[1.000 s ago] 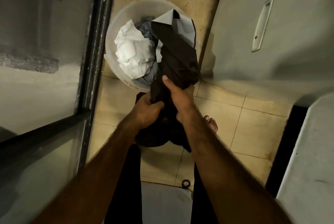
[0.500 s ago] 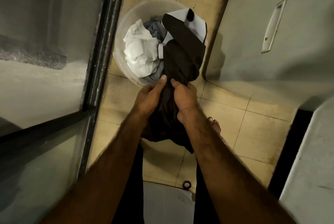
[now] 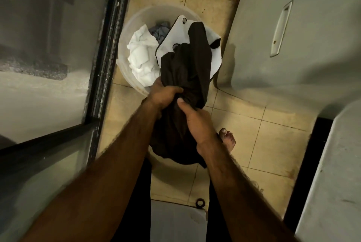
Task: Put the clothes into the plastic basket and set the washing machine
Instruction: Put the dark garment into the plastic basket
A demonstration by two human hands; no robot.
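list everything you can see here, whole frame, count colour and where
plastic basket: one, translucent white, on the floor at upper centre
white cloth: one, white, crumpled in the basket's left side
grey cloth: one, grey, in the basket beyond the white cloth
dark garment: one, dark brown with a white black-edged part, draped over the basket's near right rim
floor tiles: many, beige, centre
black frame: one, black, round glass on the left
pale grey panel: one, with a recessed handle, right
black ring: one, on the floor at bottom
bare foot: one, right of the garment
left hand: one, grips the dark garment
right hand: one, grips the dark garment
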